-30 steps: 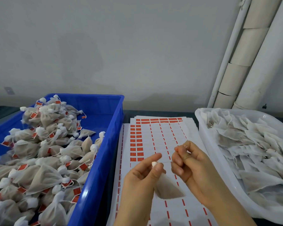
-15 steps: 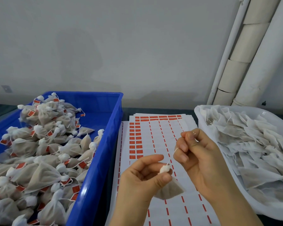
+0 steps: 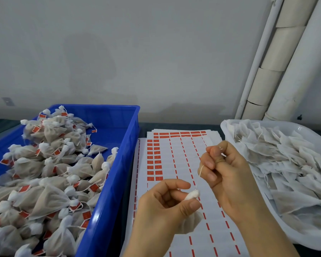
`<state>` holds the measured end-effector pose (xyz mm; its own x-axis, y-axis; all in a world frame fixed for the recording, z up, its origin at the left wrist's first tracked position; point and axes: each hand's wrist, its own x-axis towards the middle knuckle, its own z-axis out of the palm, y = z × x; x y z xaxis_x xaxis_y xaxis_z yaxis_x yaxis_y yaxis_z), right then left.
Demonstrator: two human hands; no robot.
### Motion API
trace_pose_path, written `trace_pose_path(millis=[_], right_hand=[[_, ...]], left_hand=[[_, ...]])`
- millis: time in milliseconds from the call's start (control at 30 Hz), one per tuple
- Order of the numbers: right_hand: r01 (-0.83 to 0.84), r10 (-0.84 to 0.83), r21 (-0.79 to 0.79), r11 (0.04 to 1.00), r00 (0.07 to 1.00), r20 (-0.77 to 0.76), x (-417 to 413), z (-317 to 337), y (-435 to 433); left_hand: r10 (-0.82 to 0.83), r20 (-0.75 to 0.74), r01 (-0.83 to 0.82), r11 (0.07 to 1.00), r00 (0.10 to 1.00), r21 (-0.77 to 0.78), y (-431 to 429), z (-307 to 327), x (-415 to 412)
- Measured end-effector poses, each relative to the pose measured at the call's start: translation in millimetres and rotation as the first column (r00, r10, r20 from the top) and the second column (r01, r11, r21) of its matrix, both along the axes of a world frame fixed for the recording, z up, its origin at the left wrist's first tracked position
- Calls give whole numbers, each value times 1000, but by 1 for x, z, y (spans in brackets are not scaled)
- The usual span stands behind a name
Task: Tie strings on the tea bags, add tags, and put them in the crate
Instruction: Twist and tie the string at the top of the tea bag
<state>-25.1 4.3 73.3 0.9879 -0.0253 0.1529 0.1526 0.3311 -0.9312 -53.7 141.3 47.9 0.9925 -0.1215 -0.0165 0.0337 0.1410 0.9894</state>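
Tea bag (image 3: 190,221) hanging at lower centre of frame, left hand (image 3: 163,206) pinching its gathered neck between thumb and forefinger. Right hand (image 3: 228,175), fingers curled, gripping string (image 3: 200,169), holding it taut toward upper right. Likely tightening knot: best pulling steadily while pinching neck firmly. Blue crate (image 3: 122,127) sitting at left.

Two hands, both pinching.
Left hand (image 3: 161,206) pinches the tea bag (image 3: 192,194) neck; right hand (image 3: 228,179), up-right of that grip, curls round the string (image 3: 200,172).
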Motion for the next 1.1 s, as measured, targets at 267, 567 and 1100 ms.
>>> trace_pose_path(millis=[267,567,1100], right_hand=[[-33,58,-399,916,997,49,1,-6,-1],[-2,95,-669,743,990,103,21,-10,11],[-77,-102,-983,167,990,-95,81,-170,48]], left_hand=[[-58,32,56,996,998,68,-3,-21,-3],[-3,-64,7,998,998,61,-2,-40,9],[349,-356,-325,937,867,127,43,-83,67]])
